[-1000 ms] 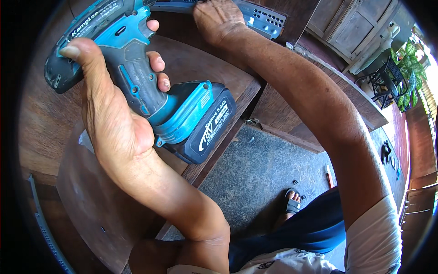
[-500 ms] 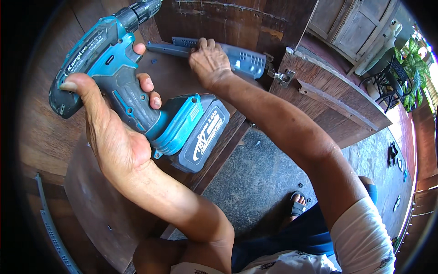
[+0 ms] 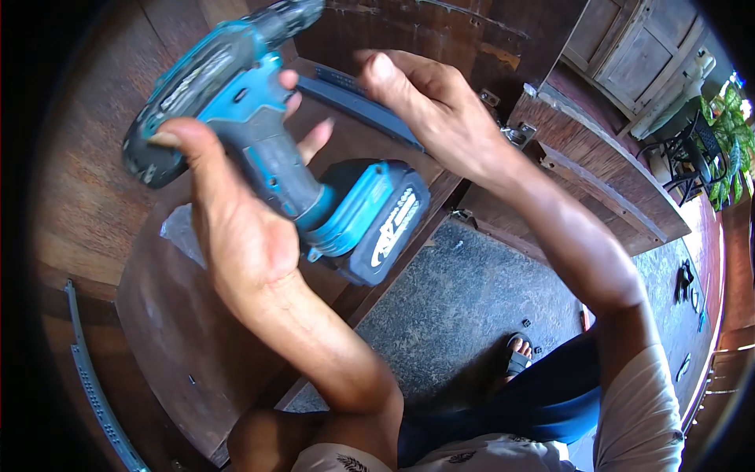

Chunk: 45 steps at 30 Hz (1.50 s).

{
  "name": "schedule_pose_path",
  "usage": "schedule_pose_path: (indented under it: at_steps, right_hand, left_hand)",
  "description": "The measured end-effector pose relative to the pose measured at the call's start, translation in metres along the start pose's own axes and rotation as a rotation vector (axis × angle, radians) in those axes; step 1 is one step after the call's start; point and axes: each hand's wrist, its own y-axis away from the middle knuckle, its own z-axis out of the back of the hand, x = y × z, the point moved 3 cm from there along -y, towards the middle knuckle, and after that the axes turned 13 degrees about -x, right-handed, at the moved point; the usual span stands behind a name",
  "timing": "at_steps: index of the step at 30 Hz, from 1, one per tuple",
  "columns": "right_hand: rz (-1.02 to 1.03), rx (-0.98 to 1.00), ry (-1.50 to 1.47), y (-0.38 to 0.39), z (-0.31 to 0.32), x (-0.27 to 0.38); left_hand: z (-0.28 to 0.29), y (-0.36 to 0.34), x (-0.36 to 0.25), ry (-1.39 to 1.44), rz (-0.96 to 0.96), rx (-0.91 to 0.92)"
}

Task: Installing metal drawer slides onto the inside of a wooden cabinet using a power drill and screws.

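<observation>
My left hand [image 3: 248, 236] is closed around the grip of a blue and black cordless drill [image 3: 255, 134], thumb along its rear and one finger partly lifted off the handle. The drill's chuck points up and away, and its battery faces me. My right hand [image 3: 440, 110] is raised to the right of the drill, thumb and fingers drawn together and partly smeared by motion. Whatever they pinch, if anything, cannot be made out. Below and behind it, a grey metal drawer slide [image 3: 358, 110] lies along the wooden panel, partly covered by my right hand.
Another metal slide [image 3: 90, 381] is fixed to the wooden wall at left. A clear plastic piece [image 3: 181, 236] lies on the brown board [image 3: 169, 330]. A hinged wooden door [image 3: 605, 181] stands open at right. A chair [image 3: 696, 153] and plants [image 3: 727, 126] are farther off.
My right hand has come off the metal slide and moved up and to the right, its fingers now together. The drill in my left hand has shifted right.
</observation>
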Motion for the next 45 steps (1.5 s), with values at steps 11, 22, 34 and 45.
schedule_pose_path:
  at_steps: [11, 22, 34, 45]
  right_hand:
    - [0.377, 0.072, -0.283, 0.024, 0.019, 0.082]
    - [0.179, 0.270, 0.182, 0.112, 0.095, 0.081]
    - [0.004, 0.459, 0.322, 0.190, 0.140, 0.079]
    - [-0.174, 0.516, 0.292, 0.200, 0.164, 0.074]
  left_hand:
    - [-0.022, 0.007, -0.006, -0.043, -0.154, 0.307]
    - [-0.029, -0.081, 0.135, -1.230, 0.372, -0.015]
    - [-0.045, -0.124, 0.208, -1.160, 0.617, -0.143]
    - [-0.023, -0.122, 0.203, -0.826, 0.569, -0.286]
